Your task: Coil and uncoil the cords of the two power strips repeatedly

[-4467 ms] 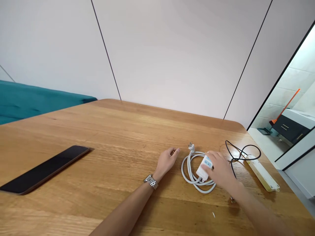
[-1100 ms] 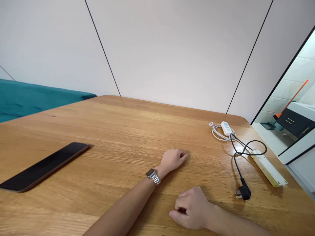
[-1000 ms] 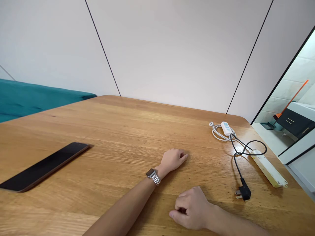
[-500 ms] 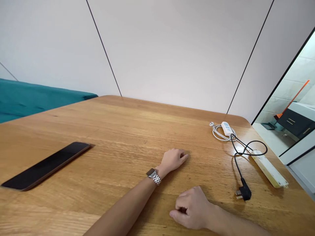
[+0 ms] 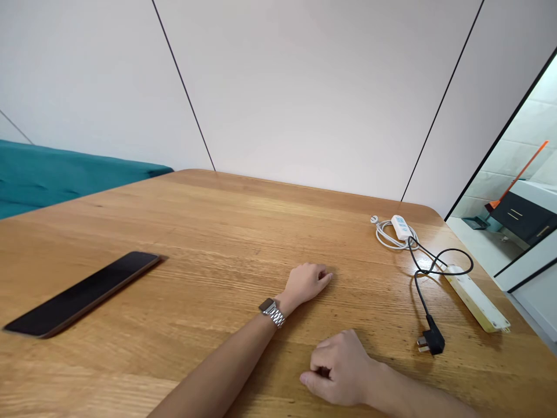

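Note:
My left hand (image 5: 307,283) rests on the wooden table (image 5: 243,232), its fingers curled into a loose fist with nothing showing in it. A watch (image 5: 272,312) with a metal band sits on that wrist. Nearer to me, my right hand (image 5: 342,368) lies on the table too, fingers bent inward and thumb out toward the left; the small gap inside looks bare. To the right of my hands, a black plug (image 5: 431,338) on a black cord belongs to a long white power strip (image 5: 477,297). Behind it is a smaller white power strip (image 5: 401,227) with a coiled white cord.
On the left of the table lies a dark flat tablet (image 5: 82,296). A teal sofa (image 5: 78,174) stands beyond the left edge. A pale wall (image 5: 304,93) closes off the back. Through a doorway at right, an orange-handled broom (image 5: 520,174) leans by a dark cabinet (image 5: 522,216).

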`<state>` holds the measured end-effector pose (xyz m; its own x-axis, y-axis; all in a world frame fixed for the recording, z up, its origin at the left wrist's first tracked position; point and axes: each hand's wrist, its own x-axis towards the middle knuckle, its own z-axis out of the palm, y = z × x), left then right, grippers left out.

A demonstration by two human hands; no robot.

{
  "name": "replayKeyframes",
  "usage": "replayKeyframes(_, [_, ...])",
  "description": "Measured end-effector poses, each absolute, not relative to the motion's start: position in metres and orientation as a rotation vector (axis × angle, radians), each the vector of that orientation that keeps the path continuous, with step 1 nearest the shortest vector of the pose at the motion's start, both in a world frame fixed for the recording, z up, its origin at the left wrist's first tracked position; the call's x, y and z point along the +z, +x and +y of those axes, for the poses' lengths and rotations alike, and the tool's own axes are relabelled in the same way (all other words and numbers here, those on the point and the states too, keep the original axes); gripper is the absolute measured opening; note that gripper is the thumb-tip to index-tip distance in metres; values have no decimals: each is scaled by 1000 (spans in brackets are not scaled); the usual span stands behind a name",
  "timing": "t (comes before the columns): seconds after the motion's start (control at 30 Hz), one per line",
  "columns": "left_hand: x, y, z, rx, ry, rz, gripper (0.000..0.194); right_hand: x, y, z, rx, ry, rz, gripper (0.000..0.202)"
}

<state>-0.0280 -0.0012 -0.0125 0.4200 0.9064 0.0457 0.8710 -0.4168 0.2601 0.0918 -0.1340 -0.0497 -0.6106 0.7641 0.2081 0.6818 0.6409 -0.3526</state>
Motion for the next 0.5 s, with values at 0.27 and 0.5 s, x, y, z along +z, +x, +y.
replayKeyframes(0.27, [-13,-28,0,265,2475,1571,33,-52,92,-133,356,-1153,-2505,25])
replayKeyframes(0.5, [-11,-28,-1,264,2465,1569,34,-52,92,-132,339,-1144,-2502,25])
